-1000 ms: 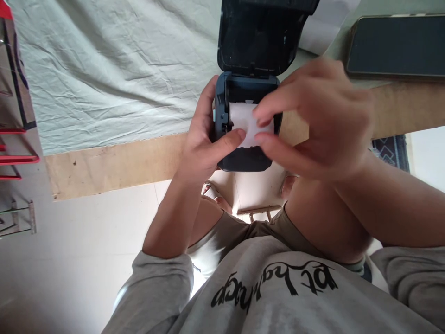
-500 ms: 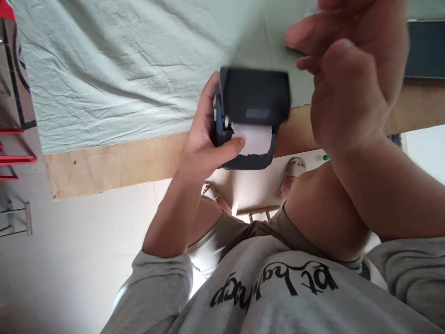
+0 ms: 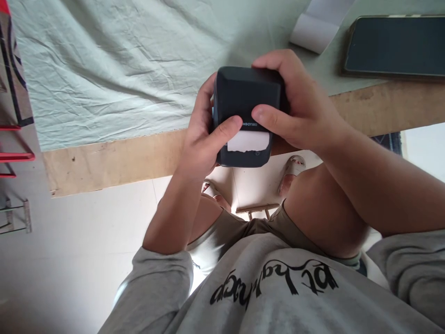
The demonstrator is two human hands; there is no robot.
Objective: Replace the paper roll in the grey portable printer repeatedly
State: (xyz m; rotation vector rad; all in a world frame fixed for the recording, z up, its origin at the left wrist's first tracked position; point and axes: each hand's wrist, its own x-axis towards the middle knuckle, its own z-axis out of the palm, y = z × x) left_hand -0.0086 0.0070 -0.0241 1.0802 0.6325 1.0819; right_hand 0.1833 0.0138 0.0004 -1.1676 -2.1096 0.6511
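Both my hands hold a small black label printer (image 3: 248, 95) above the table's front edge. Its lid lies down over the body, and a strip of white paper (image 3: 248, 140) with a torn end sticks out of the slot. My left hand (image 3: 205, 130) wraps the left side, thumb on the lid near the paper. Around the right side is my right hand (image 3: 299, 104), its thumb resting on the lid and its fingers at the far corner. The undersides of the fingers are hidden behind the printer.
A curled piece of white paper (image 3: 314, 30) lies on the pale green cloth (image 3: 121, 69) at the back right. Beside it is a dark smartphone (image 3: 399, 46). The table's bare wooden edge (image 3: 114, 162) runs in front of me. Red-framed items (image 3: 17, 157) stand at the far left.
My right hand has come down from the upper right and taken hold of the printer's right side. The raised lid is now down. The curled paper and the whole phone front show more fully.
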